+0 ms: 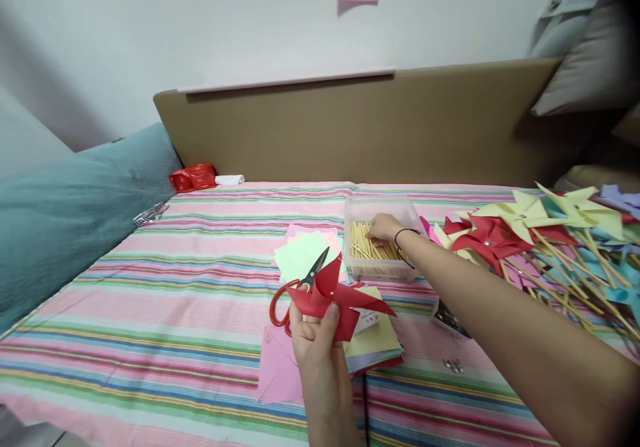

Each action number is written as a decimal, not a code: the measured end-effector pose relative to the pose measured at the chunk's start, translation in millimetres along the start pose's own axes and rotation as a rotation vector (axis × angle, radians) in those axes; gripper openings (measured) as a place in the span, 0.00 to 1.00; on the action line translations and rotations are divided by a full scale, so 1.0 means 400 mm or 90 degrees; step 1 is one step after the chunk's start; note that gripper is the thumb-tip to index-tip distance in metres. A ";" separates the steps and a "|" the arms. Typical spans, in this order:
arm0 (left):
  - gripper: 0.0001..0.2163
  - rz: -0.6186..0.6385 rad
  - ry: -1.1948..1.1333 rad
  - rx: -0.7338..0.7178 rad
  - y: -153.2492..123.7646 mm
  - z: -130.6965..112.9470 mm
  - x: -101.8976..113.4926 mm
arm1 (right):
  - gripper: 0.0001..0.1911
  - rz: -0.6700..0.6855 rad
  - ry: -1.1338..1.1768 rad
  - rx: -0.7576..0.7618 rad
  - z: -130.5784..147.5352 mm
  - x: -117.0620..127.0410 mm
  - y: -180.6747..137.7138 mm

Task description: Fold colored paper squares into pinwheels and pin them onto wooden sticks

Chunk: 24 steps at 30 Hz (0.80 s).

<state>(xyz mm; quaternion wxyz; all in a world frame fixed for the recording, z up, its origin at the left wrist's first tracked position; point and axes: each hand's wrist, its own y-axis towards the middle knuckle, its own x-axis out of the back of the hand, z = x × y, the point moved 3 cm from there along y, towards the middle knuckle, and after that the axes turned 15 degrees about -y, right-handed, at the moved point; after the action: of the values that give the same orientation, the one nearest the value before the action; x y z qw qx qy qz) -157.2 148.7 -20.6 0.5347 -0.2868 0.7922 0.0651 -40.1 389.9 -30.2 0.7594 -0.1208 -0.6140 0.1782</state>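
Note:
My left hand (316, 333) holds a red paper pinwheel (327, 293) between thumb and fingers, with a pin at its centre. Behind it lie scissors with red handles (280, 307), partly covered by the pinwheel. My right hand (385, 229) reaches into a clear plastic box (385, 272) of thin wooden sticks (363, 240). Its fingers are bent together at the sticks; whether one is gripped, I cannot make out. A stack of coloured paper squares (375, 347) sits under the pinwheel, and pale paper squares (300, 257) lie beyond the scissors.
Finished pinwheels on sticks (520, 220) are heaped at the right. A small box of metal pieces (447, 317) and several loose pins (453, 365) lie below my right forearm. A pink paper sheet (280, 367) is near the front. A red plastic bundle (193, 177) rests at the back left.

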 end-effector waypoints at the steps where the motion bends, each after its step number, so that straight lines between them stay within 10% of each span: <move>1: 0.28 0.008 0.001 0.012 -0.001 -0.002 -0.003 | 0.13 -0.018 0.030 0.001 -0.004 0.008 -0.002; 10: 0.34 0.087 0.001 0.069 -0.016 0.028 -0.028 | 0.09 -0.357 0.384 0.147 -0.047 0.135 -0.263; 13: 0.35 0.122 0.003 0.113 -0.028 0.045 -0.047 | 0.13 -0.359 0.587 0.250 -0.091 0.062 -0.418; 18: 0.32 0.216 -0.032 0.167 -0.053 0.083 -0.072 | 0.17 -0.321 0.660 0.101 -0.175 -0.102 -0.551; 24: 0.29 0.274 -0.041 0.209 -0.069 0.148 -0.099 | 0.16 -0.313 0.690 0.129 -0.209 -0.109 -0.582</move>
<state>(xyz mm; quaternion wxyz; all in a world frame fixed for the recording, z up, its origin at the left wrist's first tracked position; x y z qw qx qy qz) -84.3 165.4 -5.0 0.5726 -0.0192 0.8176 0.0571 61.9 163.5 6.5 0.9908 0.0236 -0.1297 -0.0318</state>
